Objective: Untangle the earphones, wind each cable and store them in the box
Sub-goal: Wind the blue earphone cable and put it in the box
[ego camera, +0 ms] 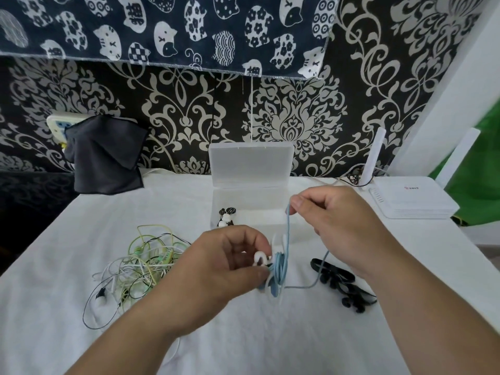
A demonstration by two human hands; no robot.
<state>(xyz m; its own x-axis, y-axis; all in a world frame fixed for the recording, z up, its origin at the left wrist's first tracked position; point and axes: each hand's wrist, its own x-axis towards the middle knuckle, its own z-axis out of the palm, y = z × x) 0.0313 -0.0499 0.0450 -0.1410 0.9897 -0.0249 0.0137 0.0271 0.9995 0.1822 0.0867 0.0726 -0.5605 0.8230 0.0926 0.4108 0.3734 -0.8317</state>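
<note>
Soft daylight, wide-angle edge distortion

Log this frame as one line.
left hand: holds light-blue earphone cable coil | right hand: pinches its loose strand | clear plastic box: lid open | tangled green-white-black earphones: untouched

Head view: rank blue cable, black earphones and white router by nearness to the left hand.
1. blue cable: coil pinched in the left hand itself.
2. black earphones: lying to its right.
3. white router: far right, further back.
</note>
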